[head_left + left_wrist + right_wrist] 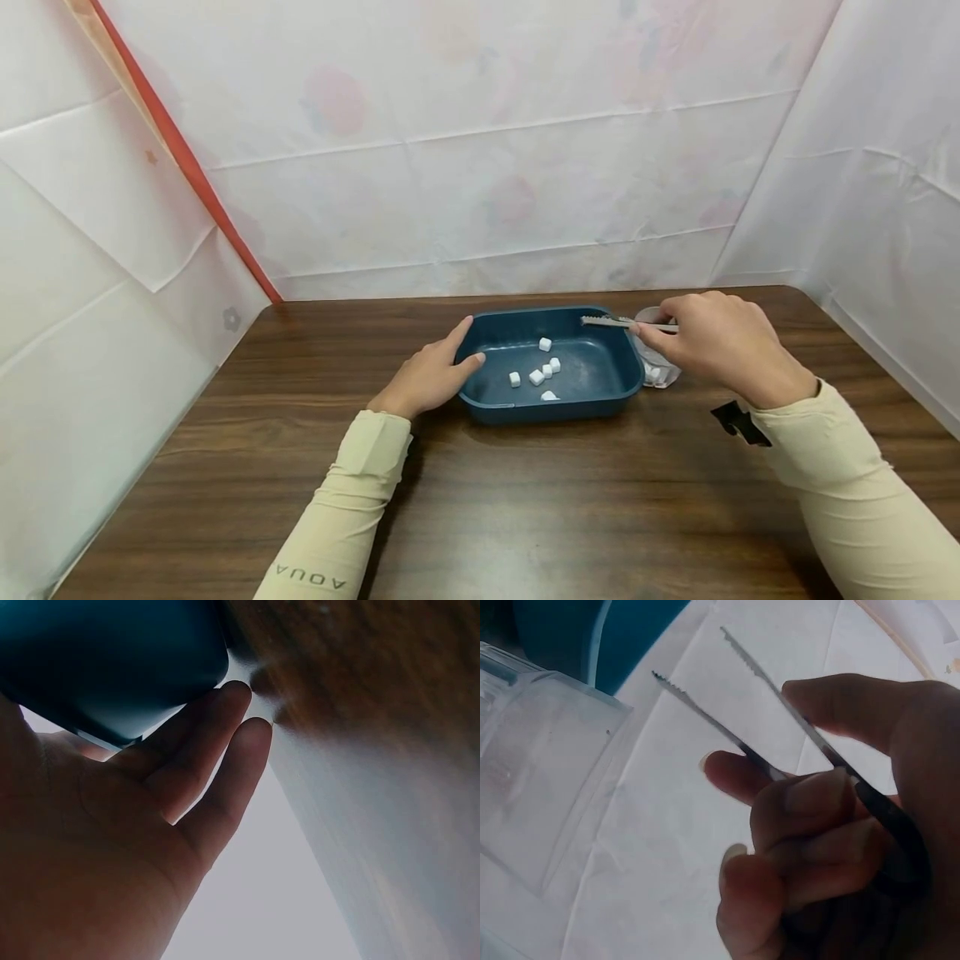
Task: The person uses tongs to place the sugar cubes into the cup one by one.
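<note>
A dark blue plastic basin (495, 415) stands on the table with several small white cubes (536, 377) spread over its floor. My left hand (431, 377) holds its left end, thumb over the rim and fingers along the outer wall (112, 660). My right hand (723, 337) grips small metal tongs (607, 322) above the basin's right rim. Serrated tips show on the tongs (810, 735) in the right wrist view, spread apart with nothing between them. Partly behind the right hand is a clear plastic cup (655, 373) with white cubes in its lower part.
The dark wooden table (525, 500) ends at the back against a white patterned sheet (480, 208). More white sheeting (892, 183) borders the right side. A red strip (187, 158) runs down the sheeting at the left.
</note>
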Action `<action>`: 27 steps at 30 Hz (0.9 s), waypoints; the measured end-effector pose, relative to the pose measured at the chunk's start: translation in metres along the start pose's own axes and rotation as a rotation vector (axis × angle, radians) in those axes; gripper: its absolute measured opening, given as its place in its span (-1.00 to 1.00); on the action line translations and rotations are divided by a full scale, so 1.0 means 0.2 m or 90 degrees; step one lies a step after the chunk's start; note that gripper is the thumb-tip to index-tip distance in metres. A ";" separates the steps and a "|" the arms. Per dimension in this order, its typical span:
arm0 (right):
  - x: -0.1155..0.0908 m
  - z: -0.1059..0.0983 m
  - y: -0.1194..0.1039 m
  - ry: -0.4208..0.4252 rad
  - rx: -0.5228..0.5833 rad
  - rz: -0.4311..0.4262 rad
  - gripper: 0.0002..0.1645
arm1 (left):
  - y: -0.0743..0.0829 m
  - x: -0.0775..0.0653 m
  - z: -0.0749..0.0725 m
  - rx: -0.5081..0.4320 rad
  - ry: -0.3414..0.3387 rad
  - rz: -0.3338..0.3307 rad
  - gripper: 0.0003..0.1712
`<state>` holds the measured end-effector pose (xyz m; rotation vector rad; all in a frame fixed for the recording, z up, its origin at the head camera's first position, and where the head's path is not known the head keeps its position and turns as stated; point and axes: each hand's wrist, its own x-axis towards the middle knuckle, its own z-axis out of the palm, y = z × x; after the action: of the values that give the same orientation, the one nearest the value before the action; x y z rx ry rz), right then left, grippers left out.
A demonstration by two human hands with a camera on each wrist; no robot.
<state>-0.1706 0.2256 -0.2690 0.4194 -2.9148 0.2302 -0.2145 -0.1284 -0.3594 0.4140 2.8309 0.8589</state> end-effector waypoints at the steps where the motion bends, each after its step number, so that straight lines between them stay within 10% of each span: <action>1: 0.00 0.00 0.00 0.000 0.000 -0.007 -0.54 | 0.00 0.00 0.00 -0.001 0.001 -0.001 -0.14; 27: 0.03 0.10 -0.02 0.019 0.012 -0.079 -0.61 | -0.02 0.01 0.01 0.002 0.001 0.001 -0.14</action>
<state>-0.1779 0.2169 -0.2876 0.5931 -2.8466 0.2424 -0.2159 -0.1299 -0.3626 0.4169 2.8339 0.8548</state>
